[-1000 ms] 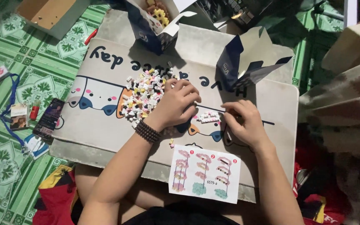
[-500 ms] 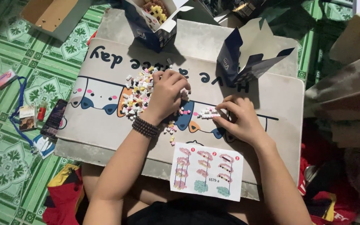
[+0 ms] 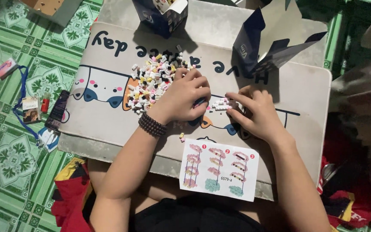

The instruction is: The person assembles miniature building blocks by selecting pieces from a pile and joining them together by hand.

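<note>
A heap of tiny building bricks (image 3: 151, 83), white, pink, black and yellow, lies on a cream desk mat (image 3: 108, 116) printed with cartoon animals. My left hand (image 3: 185, 96), with a dark bead bracelet on the wrist, rests curled at the heap's right edge. My right hand (image 3: 254, 111) sits just to its right. Between the fingertips of both hands is a small white and pink brick assembly (image 3: 220, 104), which both hands pinch. A printed instruction sheet (image 3: 219, 169) with three pink step drawings lies at the mat's near edge.
Two dark blue opened cardboard boxes (image 3: 162, 13) (image 3: 271, 41) stand at the mat's far side. On the green patterned floor (image 3: 9, 154) to the left lie a lanyard with cards (image 3: 28, 109), a dark phone (image 3: 59, 109) and a pink eraser (image 3: 6, 68). Red cloth (image 3: 71, 193) lies near my knee.
My left hand moved from the brick heap toward the right hand, and both now close on the small assembly. The thin stick-like piece seen in my right hand earlier is no longer visible.
</note>
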